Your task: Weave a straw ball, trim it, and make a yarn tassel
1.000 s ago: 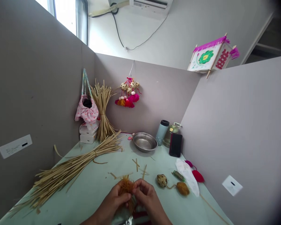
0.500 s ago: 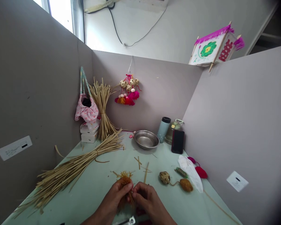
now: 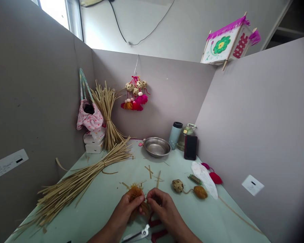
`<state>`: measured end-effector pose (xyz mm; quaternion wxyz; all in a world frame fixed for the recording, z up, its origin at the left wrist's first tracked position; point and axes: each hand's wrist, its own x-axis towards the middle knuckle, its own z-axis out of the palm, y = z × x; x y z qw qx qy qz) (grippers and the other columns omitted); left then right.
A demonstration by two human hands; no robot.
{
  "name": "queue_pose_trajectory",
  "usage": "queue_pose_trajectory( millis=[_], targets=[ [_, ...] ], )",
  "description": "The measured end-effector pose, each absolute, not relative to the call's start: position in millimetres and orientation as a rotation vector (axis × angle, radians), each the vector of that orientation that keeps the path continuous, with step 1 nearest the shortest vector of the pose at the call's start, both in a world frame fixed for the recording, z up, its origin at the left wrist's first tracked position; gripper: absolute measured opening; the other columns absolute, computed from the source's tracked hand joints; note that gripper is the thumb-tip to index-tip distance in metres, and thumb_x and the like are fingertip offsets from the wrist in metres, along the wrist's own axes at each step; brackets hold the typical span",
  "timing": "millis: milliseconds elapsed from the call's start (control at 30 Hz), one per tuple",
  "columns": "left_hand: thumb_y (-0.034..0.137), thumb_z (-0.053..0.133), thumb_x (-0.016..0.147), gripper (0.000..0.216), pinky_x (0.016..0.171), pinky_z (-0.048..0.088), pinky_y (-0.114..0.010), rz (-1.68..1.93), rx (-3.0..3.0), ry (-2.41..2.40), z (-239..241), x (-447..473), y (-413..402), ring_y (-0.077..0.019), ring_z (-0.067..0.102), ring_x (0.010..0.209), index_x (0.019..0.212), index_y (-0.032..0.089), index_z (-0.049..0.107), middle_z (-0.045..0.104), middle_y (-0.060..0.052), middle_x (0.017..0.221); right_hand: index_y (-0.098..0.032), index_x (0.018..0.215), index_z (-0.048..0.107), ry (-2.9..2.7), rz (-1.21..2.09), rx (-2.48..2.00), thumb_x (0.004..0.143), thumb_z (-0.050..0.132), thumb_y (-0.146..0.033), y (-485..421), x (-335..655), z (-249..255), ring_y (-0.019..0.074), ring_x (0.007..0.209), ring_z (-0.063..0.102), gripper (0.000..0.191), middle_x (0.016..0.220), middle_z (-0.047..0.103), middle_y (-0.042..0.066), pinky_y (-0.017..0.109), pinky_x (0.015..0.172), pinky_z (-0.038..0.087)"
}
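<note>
Both hands meet low in the middle of the pale green table. My left hand pinches an orange-brown yarn tassel, whose frayed top sticks up above the fingers. My right hand is closed against the same tassel from the right, fingertips touching the left hand's. Red-handled scissors lie on the table just under my wrists. To the right, a small woven bamboo ball joined by a cord to another orange tassel rests on the table.
A long bundle of bamboo strips lies across the left side. At the back stand a second bundle, a steel bowl, a tumbler, a phone and a pink bag. Red tassels and white plastic lie right.
The head has tipped down, so the scissors under my wrists have come into view. Both hands stay closed on the tassel, working it with small finger movements.
</note>
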<state>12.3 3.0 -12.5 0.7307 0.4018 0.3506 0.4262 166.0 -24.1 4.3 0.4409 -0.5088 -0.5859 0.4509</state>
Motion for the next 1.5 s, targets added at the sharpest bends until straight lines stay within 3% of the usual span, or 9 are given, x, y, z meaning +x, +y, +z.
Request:
queue_pose_trajectory(
  millis=[167,333,500,600,700,933,1200,1500],
  targets=[
    [0.04,0.08,0.066,0.032,0.057,0.043,-0.023,0.898,0.909,0.744,-13.6,12.0,2.4,-0.0107,0.051,0.051,0.076,0.014,0.064,0.055,0.004,0.054,-0.018,0.075,0.055,-1.347,1.185,-1.24,0.081,0.062,-0.038,-20.0,167.8,7.5,0.011,0.053,0.045,0.022,0.061,0.054,-0.003,0.022,0.052,0.036],
    [0.036,0.078,0.069,0.028,0.057,0.046,-0.024,0.905,0.919,0.725,-16.6,12.9,0.0,-0.0103,0.05,0.051,0.079,0.016,0.061,0.056,0.004,0.058,-0.018,0.084,0.054,-1.318,1.199,-1.259,0.089,0.049,-0.053,-17.8,173.3,9.0,0.0086,0.046,0.04,0.036,0.057,0.05,-0.006,0.02,0.048,0.03],
    [0.039,0.076,0.071,0.028,0.056,0.044,-0.023,0.887,0.95,0.705,-17.8,15.0,-0.7,-0.0111,0.052,0.051,0.079,0.014,0.064,0.056,0.004,0.055,-0.016,0.065,0.054,-1.439,1.316,-1.199,0.085,0.053,-0.061,-23.3,168.5,4.2,0.0097,0.048,0.044,0.049,0.055,0.053,-0.003,0.021,0.046,0.03],
    [0.04,0.076,0.07,0.03,0.057,0.045,-0.024,0.896,0.923,0.722,-17.0,15.8,-1.6,-0.0116,0.054,0.053,0.077,0.014,0.063,0.06,0.002,0.058,-0.018,0.063,0.049,-1.429,1.36,-1.164,0.086,0.05,-0.063,-24.9,164.1,3.1,0.011,0.049,0.048,0.05,0.054,0.056,-0.002,0.022,0.047,0.033],
    [0.044,0.073,0.071,0.033,0.057,0.046,-0.024,0.903,0.883,0.768,-17.7,16.0,-2.8,-0.0117,0.054,0.052,0.082,0.015,0.062,0.059,0.003,0.058,-0.02,0.066,0.045,-1.385,1.367,-1.148,0.085,0.051,-0.061,-24.0,162.5,4.8,0.0133,0.052,0.054,0.045,0.056,0.06,-0.001,0.023,0.049,0.036],
    [0.039,0.072,0.073,0.03,0.056,0.046,-0.023,0.892,0.861,0.784,-16.3,15.7,-4.4,-0.0109,0.056,0.053,0.087,0.015,0.06,0.061,0.004,0.06,-0.017,0.071,0.052,-1.309,1.352,-1.179,0.08,0.065,-0.045,-20.0,164.9,5.7,0.0128,0.051,0.055,0.032,0.053,0.062,-0.002,0.023,0.051,0.035],
    [0.037,0.074,0.07,0.028,0.053,0.045,-0.022,0.847,0.905,0.788,-14.6,15.4,-3.2,-0.0104,0.055,0.047,0.08,0.013,0.062,0.06,0.003,0.052,-0.018,0.075,0.05,-1.24,1.481,-1.12,0.075,0.066,-0.04,-21.0,161.7,2.4,0.0157,0.05,0.061,0.027,0.054,0.064,-0.001,0.025,0.05,0.042],
    [0.043,0.07,0.07,0.03,0.048,0.043,-0.02,0.819,0.887,0.836,-16.1,17.2,-4.1,-0.0095,0.053,0.044,0.07,0.015,0.059,0.056,0.004,0.05,-0.018,0.074,0.051,-1.225,1.521,-1.072,0.071,0.062,-0.027,-21.1,159.2,-1.4,0.0126,0.047,0.059,0.014,0.055,0.064,-0.002,0.02,0.044,0.037]
  ],
)
